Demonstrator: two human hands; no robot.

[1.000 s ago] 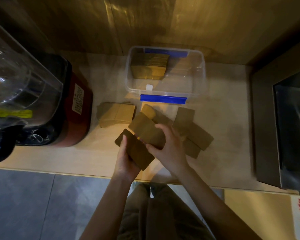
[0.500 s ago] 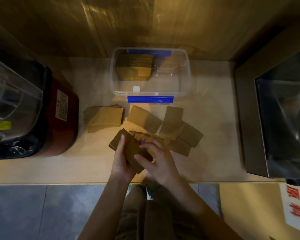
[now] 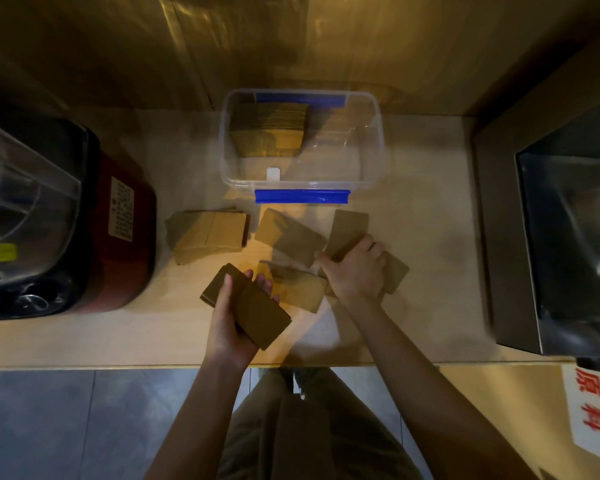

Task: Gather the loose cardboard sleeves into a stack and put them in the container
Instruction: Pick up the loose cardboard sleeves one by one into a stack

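over the front edge of the worktop (image 3: pixel 84 341) the left hand (image 3: pixel 229 327) grips a small stack of cardboard sleeves (image 3: pixel 246 306), long axis running diagonally from far-left to near-right. right hand (image 3: pixel 355 271) is closed on a loose sleeve (image 3: pixel 347 230) that points mostly away from the person. more sleeves lie scattered between the hands, and another pile (image 3: pixel 208 235) sits to the left. clear container (image 3: pixel 374 140) behind them already has a stack (image 3: pixel 269 129) in its left part.
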